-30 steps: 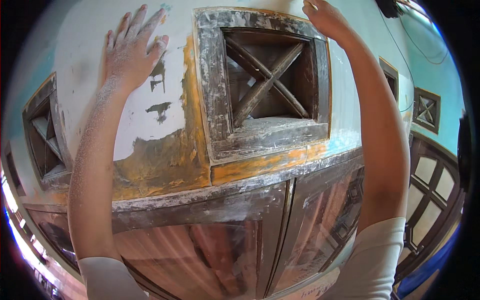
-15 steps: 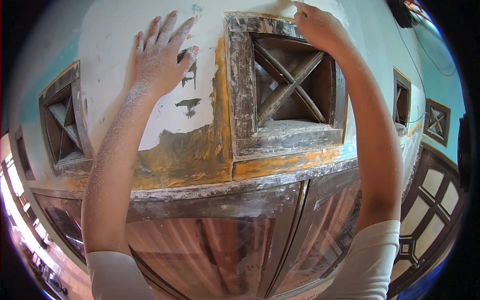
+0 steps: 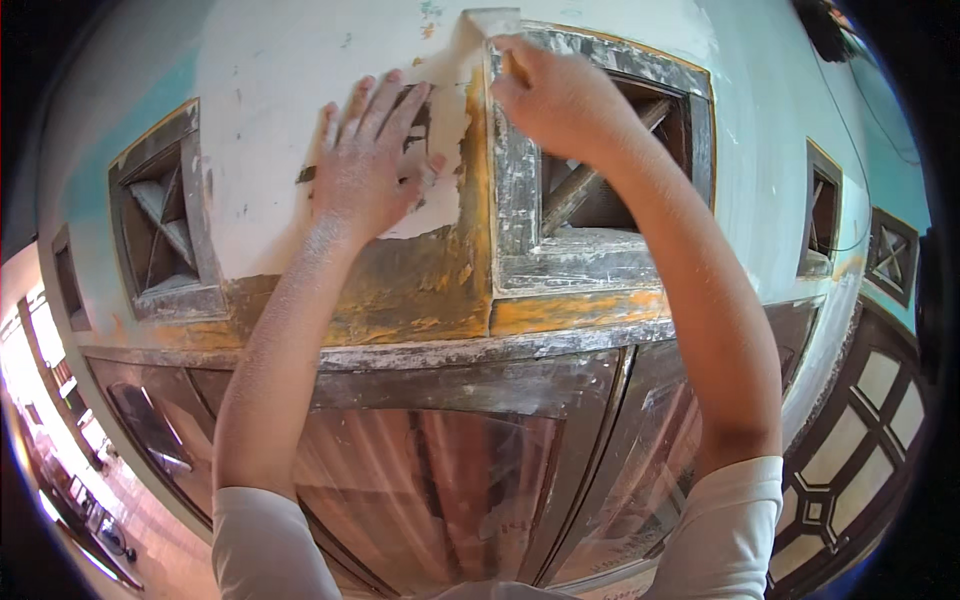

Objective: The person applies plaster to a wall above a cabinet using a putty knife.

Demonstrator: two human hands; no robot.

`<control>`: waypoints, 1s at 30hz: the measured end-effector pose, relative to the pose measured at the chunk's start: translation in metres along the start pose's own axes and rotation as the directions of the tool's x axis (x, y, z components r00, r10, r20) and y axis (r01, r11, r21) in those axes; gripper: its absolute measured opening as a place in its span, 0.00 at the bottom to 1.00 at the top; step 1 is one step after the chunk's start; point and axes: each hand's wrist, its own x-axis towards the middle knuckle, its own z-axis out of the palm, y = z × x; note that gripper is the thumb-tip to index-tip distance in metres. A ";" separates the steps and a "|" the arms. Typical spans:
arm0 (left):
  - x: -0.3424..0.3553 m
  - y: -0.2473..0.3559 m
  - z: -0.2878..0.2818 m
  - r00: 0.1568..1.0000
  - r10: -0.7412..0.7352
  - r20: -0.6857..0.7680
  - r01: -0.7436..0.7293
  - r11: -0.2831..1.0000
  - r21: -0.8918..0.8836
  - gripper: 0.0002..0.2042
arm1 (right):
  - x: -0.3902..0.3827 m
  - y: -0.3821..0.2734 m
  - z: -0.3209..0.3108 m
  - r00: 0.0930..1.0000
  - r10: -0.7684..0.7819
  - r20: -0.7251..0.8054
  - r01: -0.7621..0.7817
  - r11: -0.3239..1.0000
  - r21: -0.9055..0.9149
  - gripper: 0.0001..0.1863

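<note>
My left hand [image 3: 365,170] lies flat on the white plastered wall [image 3: 265,120], fingers spread, holding nothing; its forearm is dusted with white powder. My right hand [image 3: 560,95] is closed and pressed against the top left corner of a grey, paint-scraped square vent frame [image 3: 515,200] with crossed wooden slats inside. A small tan piece [image 3: 513,66] shows between its fingers; I cannot tell what it is. Orange undercoat [image 3: 430,290] is bared beside and below the frame.
A second square vent [image 3: 160,225] sits in the wall at the left. Below a chipped ledge [image 3: 450,350] is a wooden double door under clear plastic sheeting [image 3: 450,480]. More small vents [image 3: 825,215] and a panelled door [image 3: 860,420] are at the right.
My right hand has moved from the vent frame's top edge to its top left corner. My left hand stays flat on the wall, now closer to the frame. The view has tilted upward.
</note>
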 end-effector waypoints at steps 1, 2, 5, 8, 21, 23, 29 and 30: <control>-0.005 0.007 -0.005 0.999 -0.007 0.047 0.012 0.995 -0.099 0.38 | -0.005 -0.004 0.010 0.998 -0.052 -0.028 0.053 0.998 0.039 0.26; -0.009 0.008 -0.010 0.995 -0.014 0.097 0.032 0.982 -0.186 0.41 | -0.008 -0.013 0.019 0.992 -0.109 -0.059 0.114 0.990 0.085 0.26; -0.024 0.003 -0.010 0.998 0.007 0.066 0.012 0.958 -0.286 0.50 | -0.007 -0.034 0.046 0.994 -0.100 -0.051 0.108 0.972 0.209 0.32; -0.027 0.002 -0.010 1.000 0.000 0.011 0.004 0.938 -0.347 0.56 | 0.001 -0.045 0.070 0.995 -0.084 -0.053 0.097 0.943 0.318 0.34; -0.039 -0.024 -0.013 0.927 -0.350 -0.136 0.271 0.874 -0.402 0.25 | -0.003 -0.041 0.085 0.990 -0.014 -0.142 0.106 0.738 0.666 0.22; -0.041 -0.035 -0.023 0.876 -0.482 0.030 0.440 0.770 -0.462 0.23 | -0.015 -0.031 0.089 0.979 -0.037 -0.203 0.160 0.758 0.632 0.20; -0.008 -0.112 -0.027 0.842 -0.537 0.050 0.535 0.820 -0.203 0.22 | -0.023 -0.043 0.111 0.925 -0.143 -0.352 0.299 0.846 0.441 0.14; 0.007 -0.116 -0.030 0.864 -0.502 0.047 0.500 0.841 -0.206 0.22 | -0.023 -0.041 0.114 0.927 -0.146 -0.347 0.300 0.843 0.447 0.14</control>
